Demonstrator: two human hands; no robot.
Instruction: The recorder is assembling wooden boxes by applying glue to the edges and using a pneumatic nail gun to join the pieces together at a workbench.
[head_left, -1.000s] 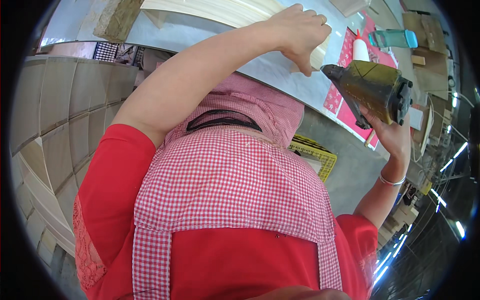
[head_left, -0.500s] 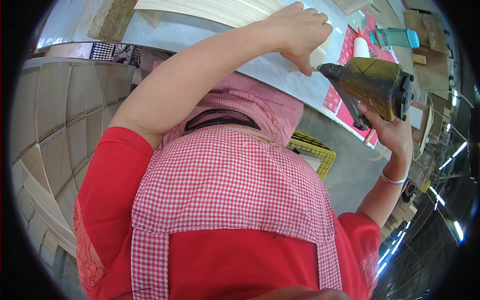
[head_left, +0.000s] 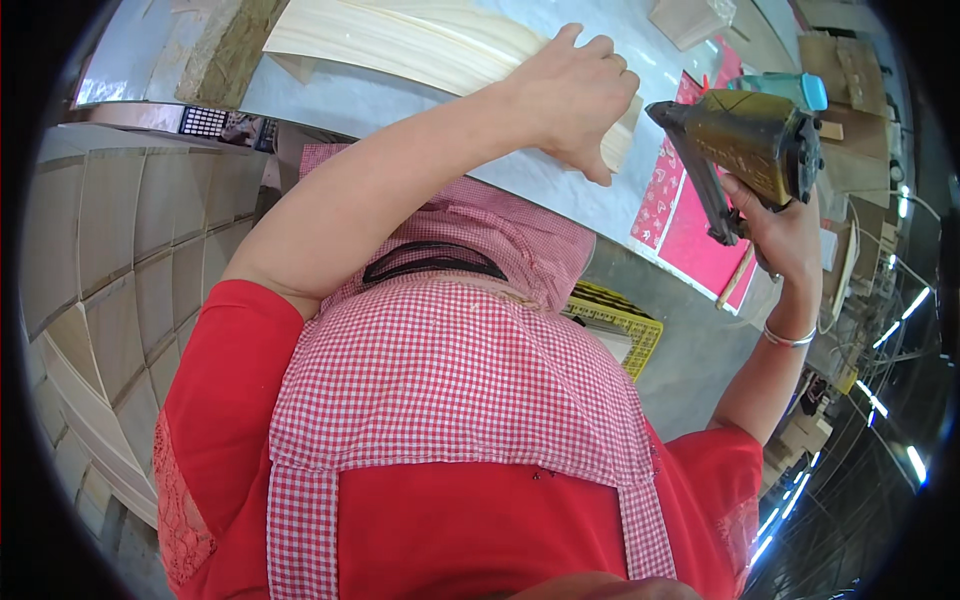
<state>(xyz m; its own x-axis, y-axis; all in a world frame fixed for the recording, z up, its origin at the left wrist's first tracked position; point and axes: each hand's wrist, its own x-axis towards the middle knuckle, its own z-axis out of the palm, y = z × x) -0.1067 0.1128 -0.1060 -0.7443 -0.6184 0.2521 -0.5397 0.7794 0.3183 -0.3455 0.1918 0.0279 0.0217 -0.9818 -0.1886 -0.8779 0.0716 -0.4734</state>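
My left hand (head_left: 580, 105) reaches across the workbench and grips the right end of a pale wooden board (head_left: 400, 40). Its thumb is at the near edge and its fingers curl over the top. Part of the board lies hidden under this hand and forearm. In my right hand (head_left: 785, 235) is a nail gun (head_left: 745, 140), dark with a worn yellowish-brown body, held by its handle. Its nose points left, toward the board's end, with a gap between them.
The grey workbench (head_left: 500, 185) carries a rough wooden block (head_left: 225, 60) at far left and a pale block (head_left: 690, 20) at the back. A teal bottle (head_left: 800, 90) stands behind the nail gun, near a pink patterned sheet (head_left: 690, 235). Stacked wooden boxes (head_left: 150, 240) fill the left; a yellow crate (head_left: 640, 340) sits below.
The nail gun's nose has moved up and away from the board's end. My left hand has shifted left and slightly nearer, and the board's right end shows more.
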